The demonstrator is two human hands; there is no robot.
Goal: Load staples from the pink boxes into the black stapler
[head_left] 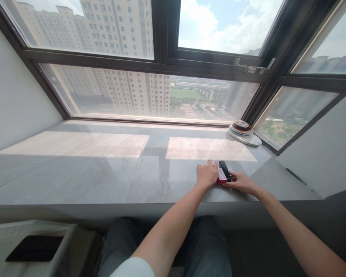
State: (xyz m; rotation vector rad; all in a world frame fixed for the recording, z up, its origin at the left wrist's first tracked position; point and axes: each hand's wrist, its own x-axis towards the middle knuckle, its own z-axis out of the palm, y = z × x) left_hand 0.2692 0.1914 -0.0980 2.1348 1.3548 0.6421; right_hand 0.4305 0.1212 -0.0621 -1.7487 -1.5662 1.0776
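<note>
On the grey sill, a small red-and-white box lies side by side with a flat black box; the two touch. My left hand is closed over the left side of the red-and-white box, its fingers hiding part of it. From the right, my right hand pinches the black box near its close end, with the thumb along the near edge of the red-and-white one. Both boxes stay low at the stone surface; whether they rest flat on it I cannot tell.
A stack of round plate-like discs stands in the sill's right back corner, against the dark window frame. The stone sill ends at a front edge before my knees. At lower left is a white container with a black slab.
</note>
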